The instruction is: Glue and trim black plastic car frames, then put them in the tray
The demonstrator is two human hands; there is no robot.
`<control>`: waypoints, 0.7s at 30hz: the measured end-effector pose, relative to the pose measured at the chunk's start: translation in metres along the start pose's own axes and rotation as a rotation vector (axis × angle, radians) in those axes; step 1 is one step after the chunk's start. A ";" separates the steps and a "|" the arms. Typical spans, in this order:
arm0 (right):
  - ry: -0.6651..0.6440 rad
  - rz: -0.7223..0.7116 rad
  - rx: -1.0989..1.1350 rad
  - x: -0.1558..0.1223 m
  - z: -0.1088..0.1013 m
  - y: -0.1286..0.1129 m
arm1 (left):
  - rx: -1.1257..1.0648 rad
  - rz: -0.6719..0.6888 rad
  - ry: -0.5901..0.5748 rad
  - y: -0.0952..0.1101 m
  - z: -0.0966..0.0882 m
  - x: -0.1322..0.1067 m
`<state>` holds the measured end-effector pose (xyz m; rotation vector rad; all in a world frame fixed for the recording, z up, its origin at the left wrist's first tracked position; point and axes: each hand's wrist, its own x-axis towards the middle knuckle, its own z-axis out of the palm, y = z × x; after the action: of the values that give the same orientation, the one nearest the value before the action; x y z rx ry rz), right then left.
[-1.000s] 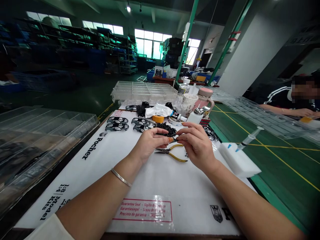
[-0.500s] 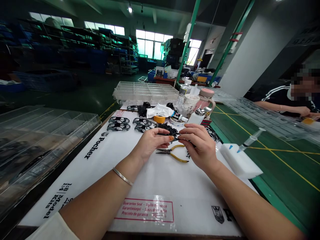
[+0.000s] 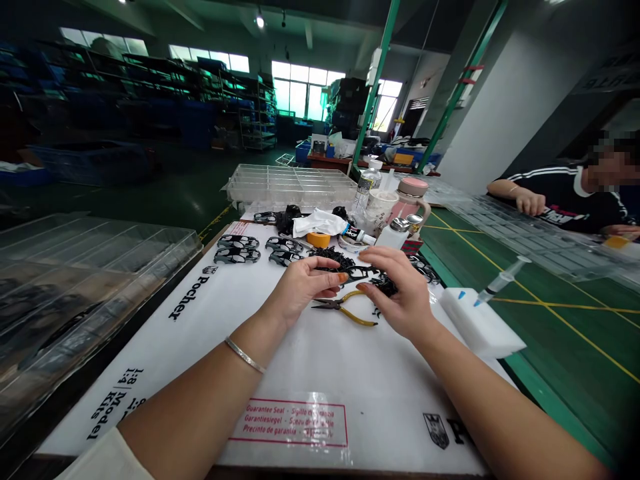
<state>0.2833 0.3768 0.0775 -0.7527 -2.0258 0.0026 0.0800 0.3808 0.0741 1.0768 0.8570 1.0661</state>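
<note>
My left hand [image 3: 311, 279] is closed in a pinch above the board, thumb against fingers. A thin black part [image 3: 353, 268] shows at its fingertips; its full shape is hard to make out against the dark pieces behind. My right hand [image 3: 403, 290] is just to the right, with thumb and fingers apart and nothing visibly gripped. Below and between the hands lie yellow-handled pliers [image 3: 345, 307], jaws pointing left. A heap of small black parts [image 3: 333, 255] sits behind my fingers, and more black parts [image 3: 386, 285] show past the right hand.
Grey-black molded pieces [image 3: 237, 249] lie in rows at the back left. Behind the hands are orange tape [image 3: 319, 239], a white dispenser bottle [image 3: 393, 235] and a pink flask [image 3: 413, 197]. A syringe [image 3: 501, 280] stands in white foam [image 3: 480, 327] at right. Another person [image 3: 555, 193] sits beyond.
My right hand's fingers have spread and come away from the black part, while my left hand keeps its pinch. The other person's arm has risen at the right.
</note>
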 end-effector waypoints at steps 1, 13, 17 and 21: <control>-0.016 0.095 0.063 -0.001 0.000 0.001 | 0.016 0.018 0.006 0.000 0.000 0.000; -0.106 0.458 0.344 0.000 0.009 0.008 | 0.161 0.250 0.024 -0.003 0.007 -0.003; -0.033 0.318 0.314 0.000 0.005 0.002 | 0.183 0.302 0.021 0.001 0.008 -0.008; 0.022 0.229 0.275 -0.001 0.002 -0.001 | 0.204 0.355 0.009 0.006 0.008 -0.011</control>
<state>0.2812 0.3763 0.0757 -0.7984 -1.8587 0.3955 0.0831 0.3683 0.0827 1.4338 0.8113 1.2966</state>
